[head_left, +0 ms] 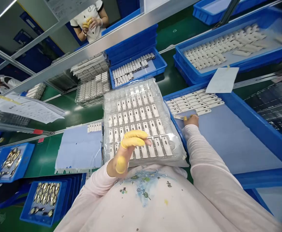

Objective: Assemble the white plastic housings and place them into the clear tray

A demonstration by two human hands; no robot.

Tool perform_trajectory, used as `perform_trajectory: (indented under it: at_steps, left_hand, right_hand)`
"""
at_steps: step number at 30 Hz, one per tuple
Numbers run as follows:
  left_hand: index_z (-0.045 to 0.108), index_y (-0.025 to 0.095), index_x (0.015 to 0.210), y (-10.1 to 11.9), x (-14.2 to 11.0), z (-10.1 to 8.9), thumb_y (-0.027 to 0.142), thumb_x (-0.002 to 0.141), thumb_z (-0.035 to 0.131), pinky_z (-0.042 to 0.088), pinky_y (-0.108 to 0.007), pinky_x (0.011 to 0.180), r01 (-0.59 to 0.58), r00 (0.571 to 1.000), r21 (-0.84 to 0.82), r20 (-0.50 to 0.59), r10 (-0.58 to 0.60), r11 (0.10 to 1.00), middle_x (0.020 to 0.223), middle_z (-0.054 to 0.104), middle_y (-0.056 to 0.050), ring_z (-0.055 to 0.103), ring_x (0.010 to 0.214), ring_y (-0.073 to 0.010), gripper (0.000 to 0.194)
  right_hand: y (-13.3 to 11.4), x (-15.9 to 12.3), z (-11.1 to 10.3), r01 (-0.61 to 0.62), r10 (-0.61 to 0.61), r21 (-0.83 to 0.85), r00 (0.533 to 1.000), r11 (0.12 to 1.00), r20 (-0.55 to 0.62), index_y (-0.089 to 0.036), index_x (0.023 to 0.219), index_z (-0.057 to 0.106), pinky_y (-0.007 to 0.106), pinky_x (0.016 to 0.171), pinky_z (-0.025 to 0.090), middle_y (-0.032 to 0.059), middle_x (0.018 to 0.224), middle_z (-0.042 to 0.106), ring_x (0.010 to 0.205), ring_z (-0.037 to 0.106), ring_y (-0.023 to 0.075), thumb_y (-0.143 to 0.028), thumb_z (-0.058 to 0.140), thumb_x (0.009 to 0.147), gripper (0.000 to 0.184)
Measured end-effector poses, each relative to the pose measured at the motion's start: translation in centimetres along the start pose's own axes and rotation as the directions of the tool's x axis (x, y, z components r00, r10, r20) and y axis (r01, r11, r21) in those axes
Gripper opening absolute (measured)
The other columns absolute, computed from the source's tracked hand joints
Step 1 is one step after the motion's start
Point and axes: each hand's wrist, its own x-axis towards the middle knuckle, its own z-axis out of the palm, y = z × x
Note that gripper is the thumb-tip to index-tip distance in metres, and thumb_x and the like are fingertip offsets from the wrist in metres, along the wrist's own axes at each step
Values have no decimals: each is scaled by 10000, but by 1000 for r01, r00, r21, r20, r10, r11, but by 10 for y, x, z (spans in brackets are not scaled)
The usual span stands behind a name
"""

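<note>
My left hand (124,154) lies over the near edge of a clear plastic blister tray (141,106), its yellow finger cots spread and holding nothing. The tray's pockets hold several rows of small white oblong parts (143,129). My right hand (190,120) rests inside a large blue bin (257,119), pinching a thin white strip part (179,117) between yellow-cotted fingertips. Just beyond that hand lies a stack of similar white strips (194,103) on a pale blue liner (223,135).
Blue bins of white parts (220,48) stand beyond on a green bench, with stacked clear trays (92,87) left of them. Bins of metal parts (46,199) sit low left. A metal rail (83,42) crosses above. A co-worker (90,22) stands at the far side.
</note>
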Motion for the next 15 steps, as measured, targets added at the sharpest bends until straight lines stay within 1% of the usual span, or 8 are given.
perform_trajectory:
  at_steps: [2, 4, 7, 9, 11, 13, 15]
  left_hand:
    - [607, 391, 1380, -11, -7, -6, 624, 1098, 330, 589, -491, 1088, 143, 989, -18, 31, -143, 989, 1386, 583, -72, 686, 1139, -232, 459]
    - [608, 357, 1389, -21, -12, -11, 579, 1104, 387, 574, -486, 1102, 277, 957, 6, 84, -276, 961, 1426, 572, -94, 687, 1157, -234, 423]
    - [599, 310, 1368, -35, -14, -15, 540, 1107, 431, 570, -468, 1090, 389, 898, 158, 157, -412, 908, 1395, 601, -116, 701, 1097, -215, 386]
    - [607, 283, 1326, -41, -13, -13, 539, 1099, 461, 559, -467, 1105, 423, 850, 290, 201, -486, 859, 1362, 620, -123, 692, 1105, -216, 372]
    - [615, 268, 1288, -45, -10, -10, 529, 1092, 480, 556, -470, 1114, 419, 809, 388, 251, -531, 821, 1331, 640, -126, 680, 1139, -226, 354]
    - [620, 263, 1275, -46, -4, -7, 505, 1094, 479, 546, -475, 1137, 388, 779, 442, 312, -544, 809, 1316, 661, -128, 666, 1206, -238, 334]
    - [634, 262, 1274, -47, 9, -5, 489, 1094, 478, 526, -479, 1174, 344, 755, 464, 380, -534, 816, 1330, 675, -132, 648, 1279, -248, 329]
  right_hand:
    - [9, -8, 4, 56, -56, 1, 998, 998, -11, -186, 1371, 664, 506, 1051, 611, 122, 1421, 665, 1247, 681, 268, -417, 702, 1033, 412]
    - [19, -16, 8, 105, -105, -5, 994, 994, -23, -183, 1370, 664, 518, 1064, 604, 121, 1424, 664, 1261, 676, 273, -415, 709, 1028, 417]
    - [34, -25, 14, 140, -141, -19, 989, 990, -34, -177, 1375, 661, 535, 1084, 592, 120, 1433, 659, 1286, 666, 283, -409, 724, 1018, 431]
    - [43, -27, 16, 149, -149, -18, 988, 989, -42, -180, 1381, 658, 540, 1091, 587, 121, 1444, 653, 1296, 660, 286, -407, 721, 1020, 431]
    - [52, -25, 15, 156, -156, -5, 987, 988, -42, -181, 1385, 655, 539, 1086, 591, 121, 1442, 653, 1291, 662, 285, -406, 719, 1021, 433]
    - [61, -20, 13, 168, -168, 20, 986, 986, -21, -180, 1372, 661, 521, 1065, 604, 117, 1416, 667, 1260, 677, 273, -407, 715, 1025, 418]
    - [71, -13, 9, 187, -188, 56, 982, 981, 15, -181, 1344, 673, 488, 1027, 624, 110, 1371, 689, 1200, 700, 250, -408, 705, 1034, 386]
